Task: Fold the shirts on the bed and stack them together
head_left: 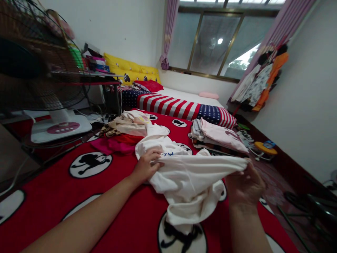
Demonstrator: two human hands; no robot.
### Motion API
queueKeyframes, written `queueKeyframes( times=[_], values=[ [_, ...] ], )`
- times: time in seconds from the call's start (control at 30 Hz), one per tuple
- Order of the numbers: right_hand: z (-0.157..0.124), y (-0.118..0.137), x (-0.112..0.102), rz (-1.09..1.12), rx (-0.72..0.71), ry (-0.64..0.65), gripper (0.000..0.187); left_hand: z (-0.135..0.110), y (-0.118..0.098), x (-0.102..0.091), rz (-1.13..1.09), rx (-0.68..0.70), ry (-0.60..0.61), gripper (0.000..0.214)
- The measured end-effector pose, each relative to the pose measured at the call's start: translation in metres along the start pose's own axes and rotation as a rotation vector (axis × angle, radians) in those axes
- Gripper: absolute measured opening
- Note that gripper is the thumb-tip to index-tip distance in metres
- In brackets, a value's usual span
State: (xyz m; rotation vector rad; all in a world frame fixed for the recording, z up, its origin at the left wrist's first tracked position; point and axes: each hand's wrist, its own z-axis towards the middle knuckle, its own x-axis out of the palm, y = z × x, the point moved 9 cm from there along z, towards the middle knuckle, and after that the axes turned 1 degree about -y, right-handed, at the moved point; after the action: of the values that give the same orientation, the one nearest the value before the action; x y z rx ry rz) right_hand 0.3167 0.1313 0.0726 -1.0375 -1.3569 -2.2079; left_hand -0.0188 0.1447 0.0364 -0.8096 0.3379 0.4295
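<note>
A crumpled white shirt [186, 175] with a bit of blue print is stretched between my two hands over the red patterned blanket [126, 218]. My left hand [149, 164] pinches the cloth near its middle, close to the print. At the right, my right hand [246, 181] grips a corner of the fabric, pulling its upper edge taut. The lower part hangs in loose folds onto the blanket. Beyond my left hand lies a loose heap of clothes [123, 128] in beige, red and magenta. Past my right hand sits a stack of folded clothes [221, 135] with a pink one on top.
A standing fan [60, 123] is at the left, beside a table [105, 80] with boxes. Behind is a bed with a striped, starred cover [171, 107]. Clothes hang [263, 82] by the window at right. A yellow stool [264, 148] stands on the floor.
</note>
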Motion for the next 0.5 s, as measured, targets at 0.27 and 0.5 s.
queueKeyframes(
  times=[0.27, 0.5],
  values=[
    [0.009, -0.014, -0.022, -0.003, -0.042, -0.241, 0.017, 0.002, -0.034, -0.030, 0.015, 0.157, -0.219, 0.010],
    [-0.002, -0.045, 0.006, -0.937, -0.033, 0.045, 0.067, -0.004, -0.043, -0.026, 0.206, 0.217, -0.198, 0.030]
  ],
)
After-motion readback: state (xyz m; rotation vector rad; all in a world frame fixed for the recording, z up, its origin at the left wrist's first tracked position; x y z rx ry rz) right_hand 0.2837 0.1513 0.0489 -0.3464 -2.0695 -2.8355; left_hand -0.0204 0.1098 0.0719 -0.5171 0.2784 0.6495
